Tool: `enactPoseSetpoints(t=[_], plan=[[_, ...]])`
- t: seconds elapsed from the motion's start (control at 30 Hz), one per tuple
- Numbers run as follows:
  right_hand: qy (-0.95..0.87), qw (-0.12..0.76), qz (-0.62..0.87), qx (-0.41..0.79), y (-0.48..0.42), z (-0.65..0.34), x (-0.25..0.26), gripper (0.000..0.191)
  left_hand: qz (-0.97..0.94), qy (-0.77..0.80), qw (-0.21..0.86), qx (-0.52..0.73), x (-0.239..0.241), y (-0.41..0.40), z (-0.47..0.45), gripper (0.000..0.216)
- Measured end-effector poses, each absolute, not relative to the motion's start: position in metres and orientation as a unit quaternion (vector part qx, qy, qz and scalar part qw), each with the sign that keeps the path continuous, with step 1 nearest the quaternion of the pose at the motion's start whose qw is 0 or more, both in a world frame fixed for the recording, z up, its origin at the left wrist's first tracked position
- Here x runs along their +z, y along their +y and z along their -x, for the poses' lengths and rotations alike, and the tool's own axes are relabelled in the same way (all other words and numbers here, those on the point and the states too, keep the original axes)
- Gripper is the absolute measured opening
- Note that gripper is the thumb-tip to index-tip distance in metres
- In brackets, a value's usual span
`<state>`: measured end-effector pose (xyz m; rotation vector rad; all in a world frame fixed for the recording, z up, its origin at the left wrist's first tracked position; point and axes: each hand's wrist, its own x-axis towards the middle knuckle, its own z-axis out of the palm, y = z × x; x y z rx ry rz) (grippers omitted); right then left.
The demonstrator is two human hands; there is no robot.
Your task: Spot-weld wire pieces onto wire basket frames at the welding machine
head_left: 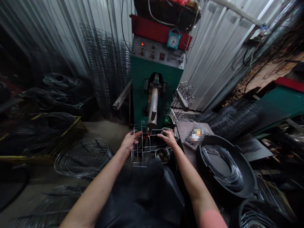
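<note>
Left hand (129, 141) closed around the upright wires at the near-left side of a wire rack frame (141, 148), fingers (137, 134) curled over the top wires. Right hand (168, 137) lies further along the top of the same frame, fingertips (161, 135) pressed on its upper wires; grip is partly closed, and how firmly is not determinable from this view. Both hands bear the frame, which is held upright in front of the person's black apron (140, 196), its far side against the lower tip of the steel electrode (152, 109) of a green spot-welding machine (140, 95). Small orange glow (148, 135) at the tip-wire contact. Small steel bowl (162, 155) just beside the frame's lower right. Machine's control panel (158, 52) above, with a teal clock (173, 38) hanging over it. Right of the hands: a stack of wire racks (182, 95) beside the machine, then a black rubber tub (225, 167) holding coiled wire rings. Left of the hands: loose wire rings (83, 158) on the concrete floor and a yellow crate (47, 136) of more rings. Wire mesh (106, 63) hangs against a corrugated metal wall (213, 47).
</note>
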<state>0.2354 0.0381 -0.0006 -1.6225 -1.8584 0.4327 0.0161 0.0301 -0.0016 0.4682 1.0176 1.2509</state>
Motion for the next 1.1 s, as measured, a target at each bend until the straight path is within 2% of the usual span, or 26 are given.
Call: enactPoseSetpoints(t=[0.27, 0.3, 0.4, 0.43, 0.57, 0.73, 0.83, 0.97, 1.03, 1.1], plan=[[-0.725, 0.348, 0.571, 0.165, 0.008, -0.237, 0.000, 0.020, -0.236, 0.428, 0.677, 0.550, -0.002, 0.007, -0.006, 0.054], [-0.732, 0.362, 0.553, 0.166, -0.002, -0.243, 0.001, 0.022, -0.235, 0.426, 0.683, 0.544, -0.006, -0.001, 0.000, 0.053], [-0.749, 0.386, 0.510, 0.174, -0.033, -0.270, 0.007, 0.046, -0.210, 0.405, 0.718, 0.525, -0.019, -0.030, 0.026, 0.051], [-0.752, 0.384, 0.506, 0.177, -0.042, -0.281, 0.010, 0.048, -0.194, 0.397, 0.726, 0.526, -0.023, -0.041, 0.035, 0.050], [-0.756, 0.380, 0.493, 0.205, -0.068, -0.304, 0.026, 0.031, -0.146, 0.418, 0.703, 0.557, -0.031, -0.079, 0.066, 0.052], [-0.760, 0.477, 0.405, 0.174, -0.080, -0.264, 0.066, 0.023, -0.218, 0.436, 0.690, 0.536, -0.029, -0.092, 0.092, 0.055], [-0.782, 0.487, 0.369, 0.119, -0.082, -0.224, 0.088, 0.020, -0.275, 0.487, 0.616, 0.555, -0.008, -0.091, 0.099, 0.052], [-0.838, 0.401, 0.365, 0.067, -0.080, -0.184, 0.102, 0.025, -0.441, 0.503, 0.428, 0.608, 0.046, -0.101, 0.080, 0.055], [-0.851, 0.363, 0.377, 0.051, -0.082, -0.173, 0.107, 0.028, -0.558, 0.455, 0.401, 0.567, 0.071, -0.108, 0.059, 0.059], [-0.850, 0.349, 0.391, 0.042, -0.086, -0.170, 0.114, 0.029, -0.636, 0.402, 0.408, 0.517, 0.088, -0.110, 0.040, 0.049]])
